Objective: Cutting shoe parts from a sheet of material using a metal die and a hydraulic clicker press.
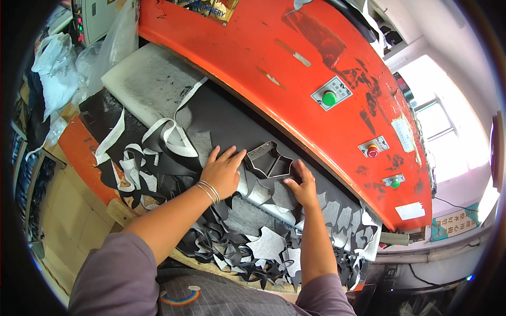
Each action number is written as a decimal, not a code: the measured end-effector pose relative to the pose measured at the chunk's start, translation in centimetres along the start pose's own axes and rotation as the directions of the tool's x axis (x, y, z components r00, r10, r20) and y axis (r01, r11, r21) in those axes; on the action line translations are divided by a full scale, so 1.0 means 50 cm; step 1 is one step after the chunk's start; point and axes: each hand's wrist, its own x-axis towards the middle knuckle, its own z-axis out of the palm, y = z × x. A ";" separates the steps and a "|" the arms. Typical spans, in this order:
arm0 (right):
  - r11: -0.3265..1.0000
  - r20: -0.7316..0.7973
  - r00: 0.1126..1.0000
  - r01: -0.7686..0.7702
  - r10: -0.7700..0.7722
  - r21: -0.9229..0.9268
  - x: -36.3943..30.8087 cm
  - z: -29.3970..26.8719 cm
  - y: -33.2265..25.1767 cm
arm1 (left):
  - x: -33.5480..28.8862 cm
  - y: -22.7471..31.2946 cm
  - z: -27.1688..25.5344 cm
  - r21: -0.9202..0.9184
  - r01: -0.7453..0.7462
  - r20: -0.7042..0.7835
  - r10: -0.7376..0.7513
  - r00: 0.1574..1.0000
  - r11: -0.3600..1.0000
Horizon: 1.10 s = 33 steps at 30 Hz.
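Note:
A dark metal cutting die (270, 161), an open outline with an inner divider, lies on a black sheet (221, 108) with a pale underside. My left hand (223, 171), wearing bangles at the wrist, rests with fingers spread on the sheet; its index fingertip reaches the die's left edge. At the die's right end is my right hand (304, 185), its thumb on the near side and its fingers at the far corner. Grey-backed cut edges of the sheet show just below the die.
The orange press beam (316, 100) slants just beyond my hands, carrying a green button (329, 98) and a red button (372, 151). Dark scraps (266, 245) heap up near my body. White-edged offcut strips (176, 139) lie left, near a pale cutting board (142, 79).

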 end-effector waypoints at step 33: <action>0.989 0.032 0.999 0.035 -0.031 -0.147 0.019 0.003 -0.008 | -0.028 0.059 0.046 0.056 0.028 0.028 -0.029 0.999 0.998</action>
